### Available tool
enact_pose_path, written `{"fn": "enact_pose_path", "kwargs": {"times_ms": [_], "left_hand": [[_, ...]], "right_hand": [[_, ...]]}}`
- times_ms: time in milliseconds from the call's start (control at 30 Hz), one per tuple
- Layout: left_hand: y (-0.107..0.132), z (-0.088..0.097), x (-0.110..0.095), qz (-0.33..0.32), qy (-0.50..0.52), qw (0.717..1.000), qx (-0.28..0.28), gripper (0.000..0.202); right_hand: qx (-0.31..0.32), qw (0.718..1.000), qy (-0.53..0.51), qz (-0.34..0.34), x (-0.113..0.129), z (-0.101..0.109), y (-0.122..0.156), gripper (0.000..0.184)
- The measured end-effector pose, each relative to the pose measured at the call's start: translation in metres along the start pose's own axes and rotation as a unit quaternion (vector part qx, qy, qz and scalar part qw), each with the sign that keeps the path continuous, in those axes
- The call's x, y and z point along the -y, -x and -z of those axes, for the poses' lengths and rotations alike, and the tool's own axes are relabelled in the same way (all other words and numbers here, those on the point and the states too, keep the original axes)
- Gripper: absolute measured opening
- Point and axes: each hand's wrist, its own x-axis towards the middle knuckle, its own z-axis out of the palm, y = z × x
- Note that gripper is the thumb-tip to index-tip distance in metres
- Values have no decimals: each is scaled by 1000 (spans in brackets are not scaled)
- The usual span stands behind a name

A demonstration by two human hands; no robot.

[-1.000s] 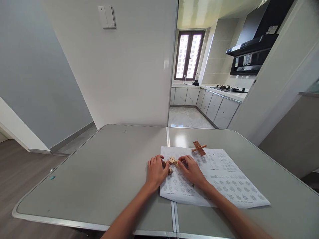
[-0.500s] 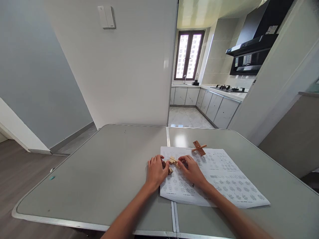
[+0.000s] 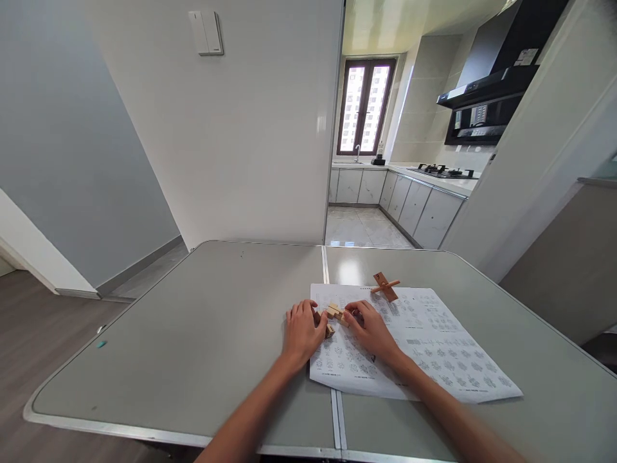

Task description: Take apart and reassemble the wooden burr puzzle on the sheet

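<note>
My left hand (image 3: 303,333) rests at the left edge of a printed sheet (image 3: 448,341), its fingers curled around a brown notched wooden block (image 3: 330,331) that they mostly cover. Just right of it, my right hand (image 3: 370,329) pinches the near end of a paler notched wooden block (image 3: 334,311) between thumb and fingers. The two blocks lie close together; whether they touch I cannot tell. Beyond my right hand, two crossed wooden pieces (image 3: 385,287), one flat and one a thin stick, sit at the sheet's far edge.
The sheet carries rows of small diagrams and lies across the metal seam (image 3: 337,418) of a grey folding table (image 3: 193,347). A small teal bit (image 3: 101,344) is near the table's left edge. A white wall (image 3: 250,141) stands behind, with a kitchen at the right.
</note>
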Motion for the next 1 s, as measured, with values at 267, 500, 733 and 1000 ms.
{"fn": "enact_pose_path", "kwargs": {"times_ms": [267, 500, 733, 1000], "left_hand": [[0, 1, 0, 0, 8, 1000, 4, 25], [0, -1, 1, -4, 9, 1000, 1, 25], [0, -1, 2, -6, 13, 1000, -1, 25], [0, -2, 2, -7, 9, 1000, -3, 25]], "right_hand": [[5, 1000, -4, -2, 0, 0, 1, 37], [11, 1000, -6, -5, -2, 0, 0, 37], [11, 1000, -7, -6, -2, 0, 0, 37], [8, 1000, -9, -6, -1, 0, 0, 37]]}}
